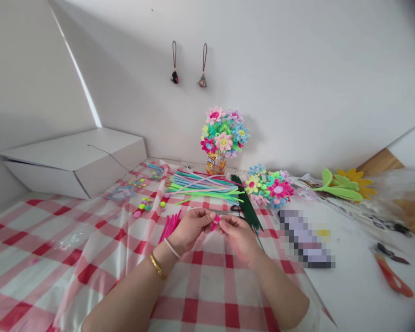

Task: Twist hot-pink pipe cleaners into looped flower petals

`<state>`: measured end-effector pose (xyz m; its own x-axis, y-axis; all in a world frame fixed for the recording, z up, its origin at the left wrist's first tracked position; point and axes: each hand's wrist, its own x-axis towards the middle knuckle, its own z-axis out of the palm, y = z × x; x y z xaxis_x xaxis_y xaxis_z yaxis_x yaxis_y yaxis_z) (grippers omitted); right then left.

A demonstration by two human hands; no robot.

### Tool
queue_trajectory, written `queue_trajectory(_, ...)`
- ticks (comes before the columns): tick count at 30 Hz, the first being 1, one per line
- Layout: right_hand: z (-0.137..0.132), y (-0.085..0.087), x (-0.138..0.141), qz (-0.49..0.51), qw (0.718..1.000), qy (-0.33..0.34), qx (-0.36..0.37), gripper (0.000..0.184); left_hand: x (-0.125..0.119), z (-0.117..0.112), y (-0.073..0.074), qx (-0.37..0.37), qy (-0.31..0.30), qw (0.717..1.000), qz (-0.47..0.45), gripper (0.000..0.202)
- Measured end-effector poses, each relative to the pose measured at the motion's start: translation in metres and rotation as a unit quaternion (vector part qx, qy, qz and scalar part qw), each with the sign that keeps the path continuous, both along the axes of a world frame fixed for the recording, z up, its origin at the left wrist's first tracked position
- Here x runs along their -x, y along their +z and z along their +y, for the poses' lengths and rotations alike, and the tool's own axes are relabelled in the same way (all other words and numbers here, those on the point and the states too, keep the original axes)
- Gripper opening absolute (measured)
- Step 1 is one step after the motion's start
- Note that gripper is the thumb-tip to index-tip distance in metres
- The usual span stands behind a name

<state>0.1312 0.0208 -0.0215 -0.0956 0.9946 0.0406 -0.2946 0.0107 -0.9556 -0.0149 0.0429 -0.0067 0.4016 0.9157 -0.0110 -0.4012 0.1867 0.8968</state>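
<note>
Between my two hands is a small bent piece of hot-pink pipe cleaner [215, 222]. My left hand [193, 227] pinches it from the left, thumb and index finger together. From the other side my right hand [240, 237] grips it between thumb and fingertips. Loose hot-pink pipe cleaners [169, 226] lie beside my left wrist, partly covered by it. Just beyond the hands spreads a pile of green, blue and lilac pipe cleaners [204, 186]. Dark scissor handles [235, 210] show behind my right fingers.
Pipe-cleaner flowers [224, 133] stand in a jar [216, 163] by the wall. More flowers [269, 186] lie right of it, past dark green stems [245, 203]. Small pompoms [145, 204] dot the checked cloth [197, 309]. A white box [79, 152] sits left; orange-handled scissors [392, 274] lie right.
</note>
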Motion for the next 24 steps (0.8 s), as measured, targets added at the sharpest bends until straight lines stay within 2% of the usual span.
queue_trajectory(3,0.000,0.001,0.002,0.045,0.999,0.008,-0.002,0.013,-0.001,-0.002,0.001,0.005,-0.025,0.999,-0.026,0.022)
queue_trajectory(5,0.001,0.001,0.000,0.045,0.999,0.008,0.006,0.014,0.003,0.000,0.004,-0.009,-0.028,1.000,0.010,0.025)
queue_trajectory(6,0.003,0.000,-0.002,0.036,0.999,0.002,0.014,0.016,0.007,0.003,0.006,-0.023,-0.024,0.998,0.057,0.029)
queue_trajectory(8,0.007,-0.001,-0.008,0.009,0.999,-0.030,0.030,0.022,0.020,0.010,0.010,-0.065,0.066,0.986,0.140,0.034)
queue_trajectory(10,0.011,-0.002,-0.015,-0.025,0.996,-0.078,0.035,0.027,0.036,0.019,0.014,-0.106,0.183,0.944,0.252,0.029)
queue_trajectory(12,0.014,-0.003,-0.020,-0.069,0.991,-0.110,0.031,0.029,0.054,0.027,0.016,-0.133,0.221,0.899,0.355,0.021)
queue_trajectory(14,0.016,-0.003,-0.023,-0.104,0.987,-0.120,0.032,0.029,0.070,0.031,0.015,-0.150,0.220,0.851,0.452,0.014)
queue_trajectory(16,0.016,-0.002,-0.023,-0.120,0.985,-0.118,0.038,0.029,0.081,0.033,0.013,-0.154,0.181,0.817,0.525,0.009)
queue_trajectory(21,0.017,-0.001,-0.021,-0.151,0.981,-0.117,0.020,0.029,0.083,0.032,0.008,-0.128,0.083,0.775,0.613,0.012)
queue_trajectory(23,0.019,-0.001,-0.020,-0.175,0.978,-0.113,0.001,0.028,0.079,0.031,0.005,-0.119,0.077,0.776,0.614,0.014)
queue_trajectory(24,0.020,-0.001,-0.019,-0.191,0.975,-0.110,-0.009,0.027,0.077,0.031,0.003,-0.121,0.084,0.788,0.598,0.017)
